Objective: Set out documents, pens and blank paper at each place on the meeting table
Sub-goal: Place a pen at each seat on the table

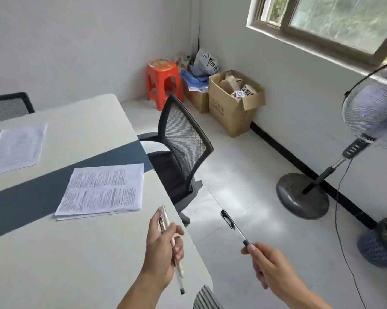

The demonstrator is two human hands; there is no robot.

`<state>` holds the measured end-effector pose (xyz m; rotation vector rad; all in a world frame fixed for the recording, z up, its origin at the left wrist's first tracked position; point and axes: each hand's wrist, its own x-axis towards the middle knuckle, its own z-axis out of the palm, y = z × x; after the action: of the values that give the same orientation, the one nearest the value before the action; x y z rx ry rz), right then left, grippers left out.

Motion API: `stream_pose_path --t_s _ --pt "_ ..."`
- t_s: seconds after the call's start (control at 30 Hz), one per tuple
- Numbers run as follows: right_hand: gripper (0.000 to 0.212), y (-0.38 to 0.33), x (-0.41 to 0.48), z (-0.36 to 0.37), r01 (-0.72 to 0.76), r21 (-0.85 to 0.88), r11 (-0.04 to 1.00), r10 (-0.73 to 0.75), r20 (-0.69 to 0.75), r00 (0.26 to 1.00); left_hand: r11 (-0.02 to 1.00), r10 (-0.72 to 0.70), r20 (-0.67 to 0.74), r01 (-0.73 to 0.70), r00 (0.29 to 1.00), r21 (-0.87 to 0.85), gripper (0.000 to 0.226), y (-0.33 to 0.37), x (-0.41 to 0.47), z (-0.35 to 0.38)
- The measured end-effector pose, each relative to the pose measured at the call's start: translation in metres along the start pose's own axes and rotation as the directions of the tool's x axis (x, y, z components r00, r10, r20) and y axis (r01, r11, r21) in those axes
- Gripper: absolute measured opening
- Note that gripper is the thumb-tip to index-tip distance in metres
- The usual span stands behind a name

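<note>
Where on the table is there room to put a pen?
Bare tabletop lies between the document stack and the near edge, beside the left hand. More lies between that stack and the far document. The office chair side of the stack is tight.

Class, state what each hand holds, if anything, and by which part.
Left hand grips pens round their middles. Right hand pinches a black pen at its grip end, cap pointing away.

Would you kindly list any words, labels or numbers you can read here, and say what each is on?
None can be read.
Near document: printed text, too blurred.
Far document: print too faint.
Cardboard box: dark characters on its side, too blurred.
Cubes in box: black-and-white square markers, no words.
</note>
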<state>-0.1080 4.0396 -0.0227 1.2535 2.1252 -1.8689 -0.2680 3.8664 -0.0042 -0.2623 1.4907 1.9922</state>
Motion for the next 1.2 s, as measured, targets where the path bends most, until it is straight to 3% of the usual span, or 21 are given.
stream_pose_path --t_s 0.23,0.43,0.7,0.9,1.07,1.2 --pt "0.031 -0.059 0.111 -0.027 0.031 -0.086 0.996 -0.017 0.159 0.987 0.997 0.03 -0.213 -0.044 0.977 -0.064 0.018 0.023 0.064 0.033" --pt "0.035 -0.108 0.224 -0.049 0.109 -0.182 0.977 -0.027 0.403 0.915 0.964 -0.013 -0.461 -0.112 0.888 -0.242 0.009 0.024 0.106 0.078" --pt "0.038 -0.185 0.321 -0.062 0.26 -0.269 0.927 -0.034 0.63 0.776 0.92 -0.082 -0.647 -0.192 0.758 -0.342 0.019 0.02 0.123 0.122" --pt "0.04 -0.261 0.377 -0.012 0.341 -0.332 0.88 0.019 0.74 0.672 0.86 -0.142 -0.726 -0.28 0.673 -0.428 0.023 0.029 0.156 0.111" --pt "0.024 -0.332 0.422 0.053 0.441 -0.396 0.805 0.113 0.833 0.541 0.772 -0.213 -0.712 -0.331 0.67 -0.542 0.02 0.048 0.208 0.091" --pt "0.018 -0.376 0.461 0.132 0.614 -0.444 0.653 0.042 0.83 0.556 0.717 -0.179 -0.734 -0.424 0.655 -0.554 0.006 0.082 0.24 0.081"
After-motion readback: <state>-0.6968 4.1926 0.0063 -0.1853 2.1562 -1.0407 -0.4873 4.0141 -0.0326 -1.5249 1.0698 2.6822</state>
